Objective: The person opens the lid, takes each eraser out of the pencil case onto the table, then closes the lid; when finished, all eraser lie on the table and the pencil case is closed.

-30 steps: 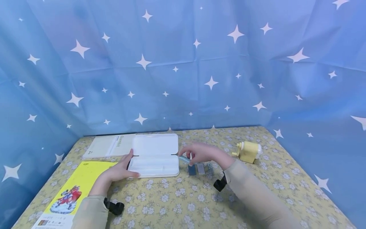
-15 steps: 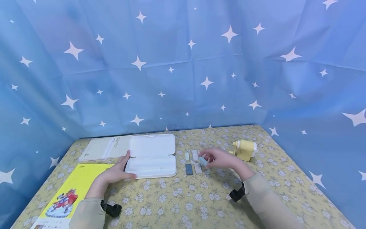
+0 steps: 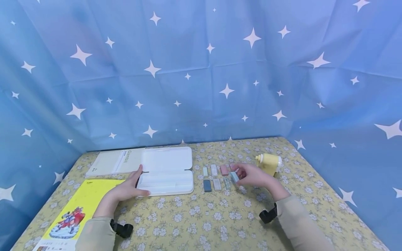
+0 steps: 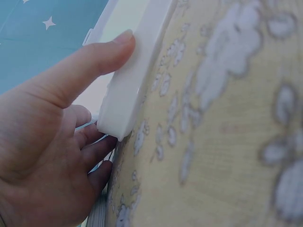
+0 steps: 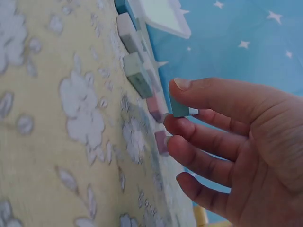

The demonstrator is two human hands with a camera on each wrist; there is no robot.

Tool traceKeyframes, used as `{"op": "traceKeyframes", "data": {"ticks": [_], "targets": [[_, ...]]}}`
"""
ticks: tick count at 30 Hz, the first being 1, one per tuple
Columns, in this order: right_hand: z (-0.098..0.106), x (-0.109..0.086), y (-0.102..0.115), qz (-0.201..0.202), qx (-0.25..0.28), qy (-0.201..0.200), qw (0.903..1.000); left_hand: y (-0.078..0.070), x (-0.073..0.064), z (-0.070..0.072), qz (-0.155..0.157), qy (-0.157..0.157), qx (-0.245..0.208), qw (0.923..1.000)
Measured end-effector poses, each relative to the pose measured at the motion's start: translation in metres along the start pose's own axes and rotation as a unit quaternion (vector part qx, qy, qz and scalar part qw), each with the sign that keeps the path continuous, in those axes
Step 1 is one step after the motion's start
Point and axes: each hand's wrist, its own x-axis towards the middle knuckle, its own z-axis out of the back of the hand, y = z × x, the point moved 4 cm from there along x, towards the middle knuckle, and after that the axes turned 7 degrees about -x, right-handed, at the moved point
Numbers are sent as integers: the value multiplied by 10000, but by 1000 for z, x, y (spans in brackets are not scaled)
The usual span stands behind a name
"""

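A white pencil case (image 3: 166, 158) lies open, its lid folded back. My left hand (image 3: 125, 191) holds the case's left end, with the thumb on the front wall and the fingers at the end. My right hand (image 3: 252, 175) pinches a light blue eraser (image 3: 234, 177) between thumb and fingers, just above the table. Beside it are two rows of small block erasers: dark blue (image 3: 207, 185), pale grey (image 3: 217, 184) and grey-green (image 3: 226, 183) in front; pale green (image 3: 205, 171), white (image 3: 214, 170) and pink (image 3: 224, 169) behind. Another pink eraser (image 5: 161, 143) is partly hidden by the right hand in the head view.
A yellow crank pencil sharpener (image 3: 270, 164) stands behind the right hand. At left lie a cream Gambit pad (image 3: 114, 161) and a yellow booklet (image 3: 84, 205), partly under the left forearm. A starry blue curtain (image 3: 201, 69) hangs behind the flowered tabletop (image 3: 176, 226).
My right hand has moved right from beside the pencil case, carrying the light blue eraser past the rows and uncovering more erasers. The left hand stays on the case.
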Motion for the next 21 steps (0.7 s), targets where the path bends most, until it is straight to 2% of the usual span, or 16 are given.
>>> {"op": "traceKeyframes", "data": {"ticks": [13,21], "targets": [[-6,-2,-14,75,-130,145,9998,1,-1,-2,109,-11,-57,9999],[-8,0,-16,-19,-13,197,9998,-1,-1,-1,33,-26,17,10000]]}}
